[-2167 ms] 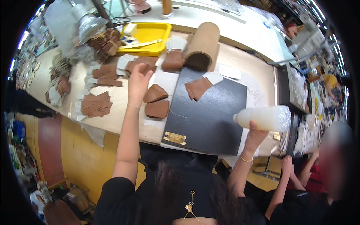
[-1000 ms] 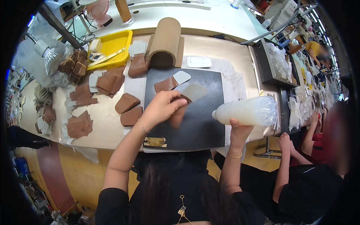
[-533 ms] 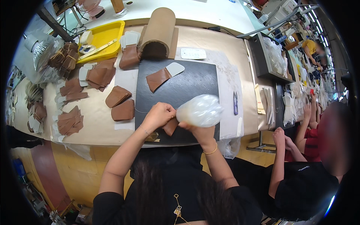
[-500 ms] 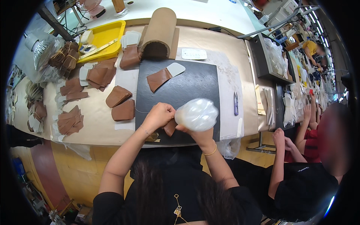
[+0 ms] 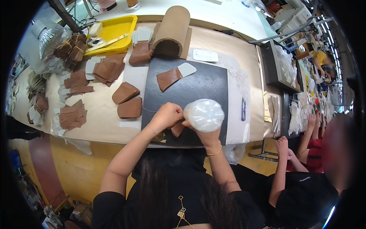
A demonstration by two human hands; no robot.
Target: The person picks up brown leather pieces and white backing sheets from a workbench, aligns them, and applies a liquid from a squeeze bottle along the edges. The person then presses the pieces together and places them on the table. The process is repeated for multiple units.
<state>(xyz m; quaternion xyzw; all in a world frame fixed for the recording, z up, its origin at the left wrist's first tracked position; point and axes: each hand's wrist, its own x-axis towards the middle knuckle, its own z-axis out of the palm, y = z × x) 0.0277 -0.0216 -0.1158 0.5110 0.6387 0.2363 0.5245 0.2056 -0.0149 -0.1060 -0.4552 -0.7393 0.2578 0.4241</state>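
My right hand (image 5: 207,136) is closed around a translucent whitish plastic bottle (image 5: 206,115), its lobed base turned up toward me. Next to the bottle's left side, my left hand (image 5: 169,114) has its fingers pinched together; what they grip is hidden. Just below the two hands shows a brown leather piece (image 5: 177,129), its upper part covered by fingers. All this is over a black mat (image 5: 162,101). A thin pale thread runs across the mat's left edge toward my left hand. Farther up the mat lies another brown leather piece (image 5: 169,79) with a pale grey tab (image 5: 187,70).
Stacks of brown leather pieces (image 5: 129,108) lie left of the mat. Behind them are a yellow tray (image 5: 126,42) and a brown cardboard roll (image 5: 173,32). Thread snips (image 5: 243,108) lie right of the mat. A grey bin (image 5: 272,68) stands farther right, near a co-worker's arms (image 5: 280,164).
The bottle, smeared by motion before, now shows more sharply. The whole view has shifted slightly; my hands stay over the same part of the mat.
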